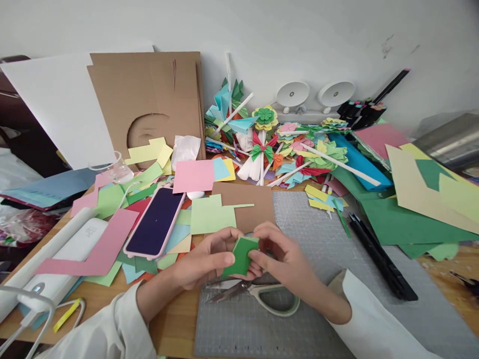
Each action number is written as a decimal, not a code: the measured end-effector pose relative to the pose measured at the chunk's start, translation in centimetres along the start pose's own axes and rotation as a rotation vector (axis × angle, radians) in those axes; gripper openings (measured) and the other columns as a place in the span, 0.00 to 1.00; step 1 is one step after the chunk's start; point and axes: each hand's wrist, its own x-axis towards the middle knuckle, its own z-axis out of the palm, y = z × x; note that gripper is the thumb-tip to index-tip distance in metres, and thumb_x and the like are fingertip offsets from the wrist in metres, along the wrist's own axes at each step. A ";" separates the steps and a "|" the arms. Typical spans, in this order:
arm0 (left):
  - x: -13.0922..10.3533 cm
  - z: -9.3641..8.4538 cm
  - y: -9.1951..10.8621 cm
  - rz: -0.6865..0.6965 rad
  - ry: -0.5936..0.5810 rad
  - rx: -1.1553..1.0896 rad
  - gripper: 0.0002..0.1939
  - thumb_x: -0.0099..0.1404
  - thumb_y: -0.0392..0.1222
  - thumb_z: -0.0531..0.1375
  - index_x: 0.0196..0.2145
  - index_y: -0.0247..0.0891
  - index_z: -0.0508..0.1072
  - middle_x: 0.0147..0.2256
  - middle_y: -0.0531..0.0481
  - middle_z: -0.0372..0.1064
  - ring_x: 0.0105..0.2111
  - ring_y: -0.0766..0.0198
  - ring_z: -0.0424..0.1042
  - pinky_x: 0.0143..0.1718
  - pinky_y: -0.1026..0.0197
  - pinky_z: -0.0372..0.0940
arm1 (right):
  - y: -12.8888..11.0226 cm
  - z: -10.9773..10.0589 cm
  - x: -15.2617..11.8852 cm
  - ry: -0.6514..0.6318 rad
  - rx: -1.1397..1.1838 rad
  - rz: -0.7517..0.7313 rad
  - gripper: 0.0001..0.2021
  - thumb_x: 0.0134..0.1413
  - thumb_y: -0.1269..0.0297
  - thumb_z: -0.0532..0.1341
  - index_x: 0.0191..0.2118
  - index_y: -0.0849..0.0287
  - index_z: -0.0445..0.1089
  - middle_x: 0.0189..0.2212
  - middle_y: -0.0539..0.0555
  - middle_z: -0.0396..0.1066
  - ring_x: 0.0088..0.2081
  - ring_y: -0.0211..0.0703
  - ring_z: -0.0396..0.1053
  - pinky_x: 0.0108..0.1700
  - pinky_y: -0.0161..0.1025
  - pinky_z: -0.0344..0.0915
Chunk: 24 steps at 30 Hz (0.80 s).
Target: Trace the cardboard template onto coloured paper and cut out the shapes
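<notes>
Green folded paper (242,256) is being gripped between the fingertips of the left hand (217,257) and right hand (279,252), above scissors (275,298) on a gray cutting mat (258,329).

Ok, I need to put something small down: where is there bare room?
The grey mat is bare between the right hand and the long black tool, and also on the near side of the scissors. It's crowded around the phone, among coloured paper, and along the wall, where paper flowers pile up.
</notes>
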 end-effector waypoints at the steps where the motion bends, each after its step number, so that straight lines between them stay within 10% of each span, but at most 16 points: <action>1: 0.0 0.1 -0.1 -0.006 0.013 -0.021 0.19 0.60 0.47 0.66 0.44 0.37 0.67 0.39 0.43 0.75 0.41 0.55 0.77 0.44 0.54 0.68 | -0.1 0.0 -0.1 0.056 -0.077 -0.045 0.07 0.56 0.63 0.61 0.41 0.54 0.66 0.38 0.52 0.63 0.35 0.41 0.65 0.36 0.38 0.65; 8: -0.1 0.3 -0.9 -0.014 0.055 -0.062 0.19 0.63 0.45 0.64 0.49 0.37 0.66 0.40 0.40 0.76 0.45 0.53 0.76 0.47 0.53 0.67 | -0.5 0.3 -1.0 -0.029 -0.501 -0.401 0.37 0.52 0.52 0.66 0.64 0.55 0.52 0.57 0.63 0.61 0.57 0.57 0.59 0.56 0.52 0.61; 24: -0.2 -0.1 -1.3 0.003 0.112 0.000 0.23 0.62 0.45 0.65 0.53 0.40 0.68 0.48 0.40 0.71 0.46 0.53 0.73 0.47 0.55 0.66 | 0.3 0.2 -0.5 -0.088 -0.627 -0.518 0.32 0.59 0.59 0.61 0.66 0.55 0.50 0.54 0.60 0.68 0.56 0.55 0.62 0.55 0.53 0.64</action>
